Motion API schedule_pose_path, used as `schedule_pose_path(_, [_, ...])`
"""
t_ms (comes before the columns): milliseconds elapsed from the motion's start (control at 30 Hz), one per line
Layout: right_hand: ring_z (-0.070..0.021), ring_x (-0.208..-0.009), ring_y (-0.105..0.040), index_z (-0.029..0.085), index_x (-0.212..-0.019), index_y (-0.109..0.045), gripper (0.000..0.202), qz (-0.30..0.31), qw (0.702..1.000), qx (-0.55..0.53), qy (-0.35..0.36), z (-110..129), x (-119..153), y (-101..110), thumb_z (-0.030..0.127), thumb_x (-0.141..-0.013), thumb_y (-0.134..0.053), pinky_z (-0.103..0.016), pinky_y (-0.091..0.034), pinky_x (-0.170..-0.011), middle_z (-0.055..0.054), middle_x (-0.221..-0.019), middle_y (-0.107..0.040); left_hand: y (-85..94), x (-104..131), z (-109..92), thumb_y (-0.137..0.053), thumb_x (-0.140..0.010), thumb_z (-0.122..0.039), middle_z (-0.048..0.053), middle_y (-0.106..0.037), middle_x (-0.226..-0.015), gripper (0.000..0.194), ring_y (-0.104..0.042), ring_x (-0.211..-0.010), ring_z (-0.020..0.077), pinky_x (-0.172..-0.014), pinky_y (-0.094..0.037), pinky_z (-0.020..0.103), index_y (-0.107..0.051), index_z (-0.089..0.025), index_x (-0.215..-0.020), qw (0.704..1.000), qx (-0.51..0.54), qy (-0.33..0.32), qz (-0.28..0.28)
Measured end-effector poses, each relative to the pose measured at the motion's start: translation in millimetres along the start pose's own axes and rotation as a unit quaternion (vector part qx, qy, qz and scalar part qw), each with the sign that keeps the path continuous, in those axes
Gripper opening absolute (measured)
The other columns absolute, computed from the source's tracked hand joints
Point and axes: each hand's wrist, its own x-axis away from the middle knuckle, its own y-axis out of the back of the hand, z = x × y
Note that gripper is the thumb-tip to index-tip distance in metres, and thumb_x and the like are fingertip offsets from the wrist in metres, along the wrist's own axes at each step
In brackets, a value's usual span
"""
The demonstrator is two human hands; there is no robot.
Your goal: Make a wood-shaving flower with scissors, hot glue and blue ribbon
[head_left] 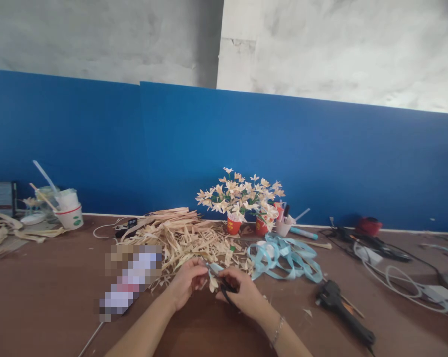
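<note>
Low in the middle of the head view, my right hand point(241, 291) is closed around a pair of scissors point(228, 293) with black handles. The blades point left, toward my left hand point(189, 281). Finger and thumb of that hand are pinched together on a small pale husk piece point(213, 284), which hangs by the blades; its exact grip is partly hidden. Just beyond both hands spreads a heap of dried husk strips point(186, 243). To the right of the heap lies a loose tangle of light blue ribbon point(288, 258).
Behind the heap, husk flowers point(242, 191) stand in red paper cups point(233, 224). A black glue gun point(343, 310) lies at right, near white cables point(395, 282). A blurred-out phone-like object point(129, 285) is at left. A white cup point(70, 216) stands farther left, before a blue partition point(97, 144).
</note>
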Motion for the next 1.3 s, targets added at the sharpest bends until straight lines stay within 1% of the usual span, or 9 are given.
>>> schedule_pose_path(133, [-0.0104, -0.062, -0.042, 0.019, -0.083, -0.061, 0.030, -0.008, 1.000, -0.001, 0.020, -2, 0, -1, 0.021, -0.055, -0.072, -0.022, -0.034, -0.058, 0.004, -0.069, -0.049, 0.0, 2, -2, -0.062, -0.055, -0.017, -0.008, -0.043, -0.042, 0.016, -0.034, -0.038, 0.0039, -0.041, -0.017, 0.019, -0.046, -0.016, -0.061, 1.000, -0.002, 0.023, 0.001])
schedule_pose_path(200, [-0.0104, -0.063, -0.043, 0.018, -0.083, -0.061, 0.031, -0.001, 0.999, -0.025, 0.020, -4, 0, -2, 0.022, -0.055, -0.073, -0.022, -0.035, -0.059, 0.004, -0.069, -0.050, 0.3, 2, -2, -0.060, -0.055, -0.017, -0.008, -0.042, -0.042, 0.017, -0.034, -0.037, 0.0041, -0.041, -0.015, 0.019, -0.045, -0.017, -0.061, 1.000, 0.001, 0.027, 0.010])
schedule_pose_path(300, [-0.0106, -0.064, -0.047, 0.018, -0.085, -0.059, 0.037, 0.027, 0.993, -0.111, -0.012, -6, 0, -3, 0.025, -0.053, -0.076, -0.022, -0.037, -0.061, 0.004, -0.069, -0.053, 1.3, 1, 0, -0.059, -0.054, -0.017, -0.009, -0.041, -0.043, 0.018, -0.032, -0.037, 0.0038, -0.041, -0.012, 0.020, -0.043, -0.017, -0.062, 0.999, 0.000, 0.029, 0.022])
schedule_pose_path(400, [-0.0102, -0.065, -0.051, 0.018, -0.085, -0.058, 0.042, 0.069, 0.975, -0.202, -0.052, -3, 1, -2, 0.029, -0.050, -0.079, -0.022, -0.039, -0.063, 0.004, -0.072, -0.057, 2.0, 0, 1, -0.058, -0.053, -0.017, -0.009, -0.040, -0.042, 0.018, -0.031, -0.036, 0.0033, -0.040, -0.009, 0.020, -0.042, -0.018, -0.062, 0.999, -0.003, 0.037, 0.023])
schedule_pose_path(500, [-0.0092, -0.064, -0.052, 0.017, -0.083, -0.059, 0.041, 0.094, 0.965, -0.237, -0.058, 0, 1, 0, 0.033, -0.051, -0.079, -0.021, -0.039, -0.063, 0.003, -0.072, -0.059, 2.2, 0, 0, -0.058, -0.053, -0.017, -0.010, -0.039, -0.042, 0.019, -0.029, -0.035, 0.0028, -0.040, -0.007, 0.021, -0.041, -0.018, -0.061, 0.999, -0.004, 0.045, 0.027])
schedule_pose_path(767, [-0.0065, -0.053, -0.045, 0.015, -0.078, -0.063, 0.036, 0.088, 0.979, -0.176, -0.050, -2, -1, 3, 0.038, -0.055, -0.077, -0.018, -0.032, -0.049, 0.003, -0.062, -0.056, 2.9, 0, -3, -0.059, -0.053, -0.017, -0.010, -0.036, -0.044, 0.021, -0.028, -0.035, 0.0012, -0.040, -0.005, 0.020, -0.039, -0.017, -0.060, 0.996, 0.017, 0.070, 0.046])
schedule_pose_path(967, [-0.0082, -0.062, -0.051, 0.016, -0.080, -0.062, 0.039, 0.103, 0.966, -0.227, -0.076, 10, 2, 4, 0.033, -0.050, -0.080, -0.019, -0.038, -0.058, 0.003, -0.069, -0.060, 5.0, 0, -2, -0.058, -0.052, -0.014, -0.010, -0.036, -0.046, 0.023, -0.029, -0.034, 0.0011, -0.038, -0.004, 0.016, -0.039, -0.018, -0.064, 0.991, 0.066, 0.111, 0.044])
schedule_pose_path(1167, [-0.0061, -0.056, -0.044, 0.016, -0.080, -0.060, 0.042, 0.099, 0.970, -0.206, -0.082, 7, 3, 7, 0.031, -0.047, -0.081, -0.017, -0.032, -0.051, 0.006, -0.061, -0.052, 10.5, -1, -5, -0.057, -0.054, -0.010, -0.008, -0.040, -0.045, 0.019, -0.028, -0.032, 0.0004, -0.035, -0.004, 0.013, -0.043, -0.016, -0.066, 0.977, 0.153, 0.144, 0.045])
schedule_pose_path(1300, [-0.0069, -0.058, -0.043, 0.017, -0.083, -0.061, 0.044, 0.073, 0.981, -0.164, -0.071, 2, 4, 7, 0.032, -0.046, -0.081, -0.018, -0.032, -0.052, 0.006, -0.062, -0.049, 15.7, -1, -9, -0.056, -0.057, -0.008, -0.007, -0.042, -0.045, 0.014, -0.026, -0.031, 0.0000, -0.033, -0.005, 0.012, -0.047, -0.013, -0.066, 0.967, 0.198, 0.153, 0.057])
